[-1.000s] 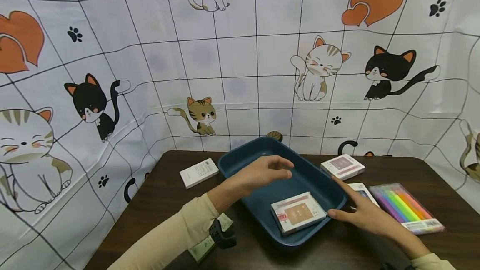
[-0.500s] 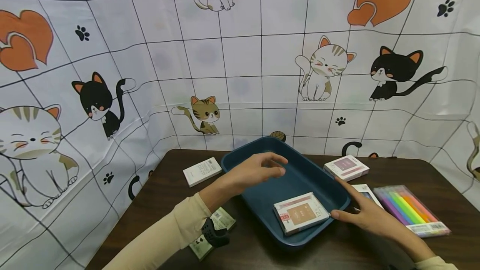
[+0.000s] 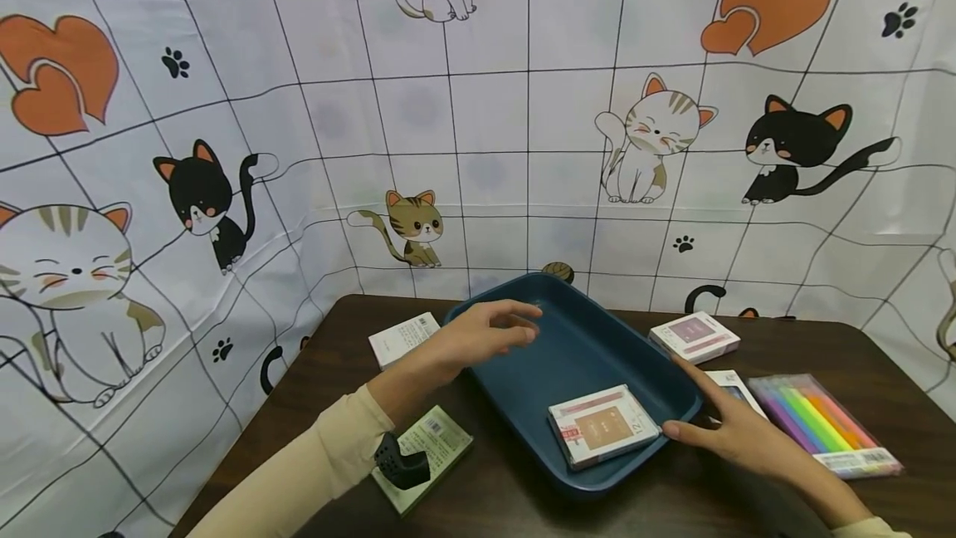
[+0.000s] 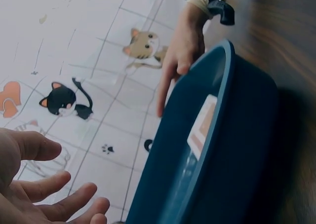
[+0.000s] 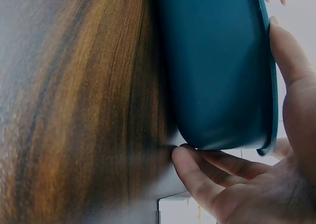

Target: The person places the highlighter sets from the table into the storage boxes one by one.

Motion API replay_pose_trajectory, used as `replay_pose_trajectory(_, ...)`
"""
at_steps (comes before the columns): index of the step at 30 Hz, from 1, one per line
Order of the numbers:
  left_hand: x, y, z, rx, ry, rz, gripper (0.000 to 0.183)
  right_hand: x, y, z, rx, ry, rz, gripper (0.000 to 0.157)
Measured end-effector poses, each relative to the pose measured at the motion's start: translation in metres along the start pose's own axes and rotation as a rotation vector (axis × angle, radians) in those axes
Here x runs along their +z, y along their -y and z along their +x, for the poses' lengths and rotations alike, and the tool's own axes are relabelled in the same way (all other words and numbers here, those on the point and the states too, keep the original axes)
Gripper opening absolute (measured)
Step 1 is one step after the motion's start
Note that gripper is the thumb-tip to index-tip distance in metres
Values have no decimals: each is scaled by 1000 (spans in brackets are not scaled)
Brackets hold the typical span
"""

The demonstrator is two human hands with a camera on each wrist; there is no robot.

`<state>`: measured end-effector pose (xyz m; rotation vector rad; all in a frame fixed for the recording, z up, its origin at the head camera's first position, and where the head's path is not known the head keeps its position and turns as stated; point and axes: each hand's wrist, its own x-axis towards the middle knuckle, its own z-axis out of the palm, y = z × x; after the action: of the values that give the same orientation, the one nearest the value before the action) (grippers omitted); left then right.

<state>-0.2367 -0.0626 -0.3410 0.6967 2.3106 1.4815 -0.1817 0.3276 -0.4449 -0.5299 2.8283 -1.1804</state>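
Note:
A deep blue plastic tray [image 3: 515, 430] stands at an angle on the table, with a small white box with a tan label [image 3: 603, 426] lying at its near end. My right hand [image 3: 735, 434] holds the tray's near right corner. Its thumb [image 5: 286, 49] is at the rim and its fingers [image 5: 197, 177] press the outer wall. Over the tray's left side hovers my left hand [image 3: 481, 332], fingers spread and slightly bent, with nothing in them. In the left wrist view those fingers [image 4: 74, 202] are apart from the tray.
Left of the tray lie a white box [image 3: 403, 339] and, closer, a pale green packet [image 3: 436, 447]. On the right are a white box with a mauve label [image 3: 695, 336], a partly hidden white box [image 3: 735, 388] and a pack of coloured pens [image 3: 821, 422]. A cat-print sheet hangs behind.
My left hand has drawn back to the left over the tray, uncovering more of the green packet. My right hand stays at the tray's corner; the view has shifted slightly.

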Motion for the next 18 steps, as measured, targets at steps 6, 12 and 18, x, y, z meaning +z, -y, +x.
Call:
replay_pose_trajectory(6,-14,12,-11,60,-81,182,49,1,0,0,-11,1,5,91)
replay_pose_trajectory(12,-24,24,-22,136,-177,448,60,1,0,-1,-4,12,2,92)
replay_pose_trajectory(18,-35,39,-30,170,-211,640,63,1,-1,0,-12,8,3,92)
